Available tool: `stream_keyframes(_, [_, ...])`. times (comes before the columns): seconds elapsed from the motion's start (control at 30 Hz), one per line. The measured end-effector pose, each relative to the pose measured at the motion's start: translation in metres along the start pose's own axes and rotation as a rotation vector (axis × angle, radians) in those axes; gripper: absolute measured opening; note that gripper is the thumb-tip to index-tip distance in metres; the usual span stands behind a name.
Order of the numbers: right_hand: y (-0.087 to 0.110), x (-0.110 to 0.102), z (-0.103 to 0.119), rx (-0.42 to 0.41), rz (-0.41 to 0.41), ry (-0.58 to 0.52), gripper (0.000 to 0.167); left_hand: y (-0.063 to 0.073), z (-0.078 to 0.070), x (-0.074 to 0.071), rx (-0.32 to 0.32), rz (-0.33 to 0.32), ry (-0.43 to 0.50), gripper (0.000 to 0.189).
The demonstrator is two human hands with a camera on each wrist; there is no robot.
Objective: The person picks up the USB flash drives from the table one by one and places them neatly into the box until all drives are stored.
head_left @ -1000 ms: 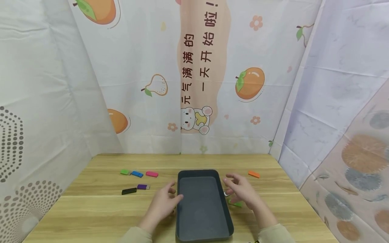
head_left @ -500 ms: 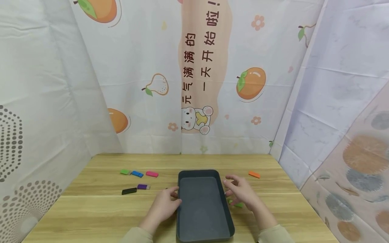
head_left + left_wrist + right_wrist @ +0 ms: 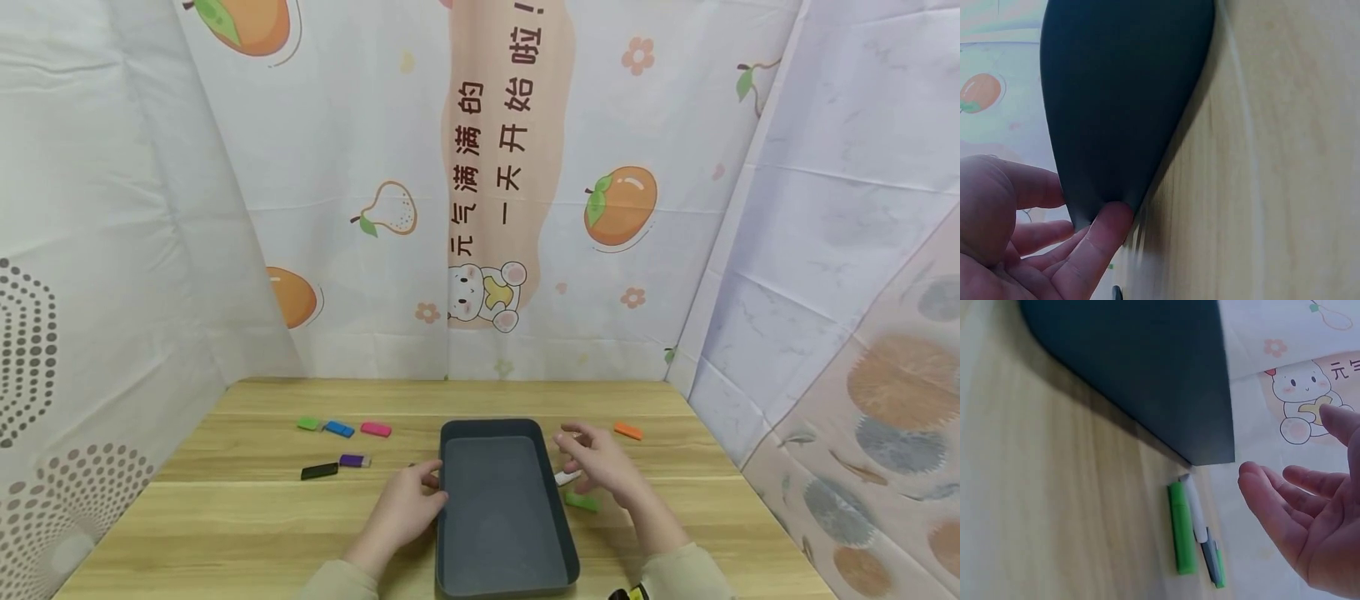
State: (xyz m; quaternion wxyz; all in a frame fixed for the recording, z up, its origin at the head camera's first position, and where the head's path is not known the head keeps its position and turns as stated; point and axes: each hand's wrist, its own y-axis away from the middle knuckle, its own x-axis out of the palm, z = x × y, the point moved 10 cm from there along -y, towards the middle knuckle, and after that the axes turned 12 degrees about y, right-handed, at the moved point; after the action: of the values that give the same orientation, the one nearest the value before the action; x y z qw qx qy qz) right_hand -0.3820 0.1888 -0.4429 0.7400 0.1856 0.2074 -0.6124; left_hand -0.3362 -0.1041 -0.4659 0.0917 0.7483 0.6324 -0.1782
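A dark grey rectangular tray (image 3: pixel 498 517), its inside bare, lies on the wooden table. My left hand (image 3: pixel 405 504) is at its left side, thumb and fingertips right at the rim; in the left wrist view a fingertip (image 3: pixel 1114 215) presses the outer wall (image 3: pixel 1122 94). My right hand (image 3: pixel 600 458) is raised off the tray's right side with relaxed fingers and holds nothing. Below it lie a white USB flash drive (image 3: pixel 567 477) and a green USB flash drive (image 3: pixel 581 502). The right wrist view shows a gap between fingertips and tray wall (image 3: pixel 1147 381).
Several USB flash drives lie at the left: green (image 3: pixel 308 424), blue (image 3: pixel 340 428), pink (image 3: pixel 376 429), purple (image 3: pixel 354 460) and black (image 3: pixel 319 471). An orange one (image 3: pixel 628 430) sits at the back right. A printed curtain (image 3: pixel 360 275) hangs behind the table (image 3: pixel 225 517).
My right hand has lifted a little away from the tray, uncovering the white and green drives beside it. My left hand has shifted slightly against the tray's left rim. The tray hardly moved.
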Motion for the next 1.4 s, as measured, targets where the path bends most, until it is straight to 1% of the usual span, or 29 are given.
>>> stream_keyframes(0.2, [-0.004, -0.016, 0.0, 0.011, -0.049, 0.055, 0.059, 0.0, 0.0, 0.001, 0.009, 0.008, 0.006, 0.05])
stream_keyframes(0.33, [-0.008, -0.026, -0.001, 0.018, -0.067, 0.085, 0.057, 0.001, 0.0, 0.002, 0.002, 0.019, 0.041, 0.051])
stream_keyframes(0.63, [-0.017, -0.045, -0.007, 0.017, -0.087, 0.136, 0.064, 0.003, 0.002, 0.003, -0.032, 0.031, 0.109, 0.054])
stream_keyframes(0.77, [-0.021, -0.054, -0.013, 0.032, -0.094, 0.153, 0.065, 0.003, 0.004, 0.003, -0.053, 0.033, 0.13, 0.055])
stream_keyframes(0.97, [-0.028, -0.069, -0.022, 0.028, -0.125, 0.216, 0.063, 0.004, 0.004, 0.003, -0.051, 0.034, 0.125, 0.055])
stream_keyframes(1.1, [-0.032, -0.078, -0.025, 0.018, -0.145, 0.277, 0.061, 0.004, 0.005, 0.003, -0.045, 0.03, 0.111, 0.055])
stream_keyframes(1.3, [-0.035, -0.088, -0.029, 0.01, -0.146, 0.33, 0.062, 0.003, 0.005, 0.004, -0.038, 0.029, 0.117, 0.055])
stream_keyframes(1.4, [-0.036, -0.093, -0.031, 0.012, -0.15, 0.403, 0.062, 0.003, 0.006, 0.004, -0.036, 0.029, 0.118, 0.055])
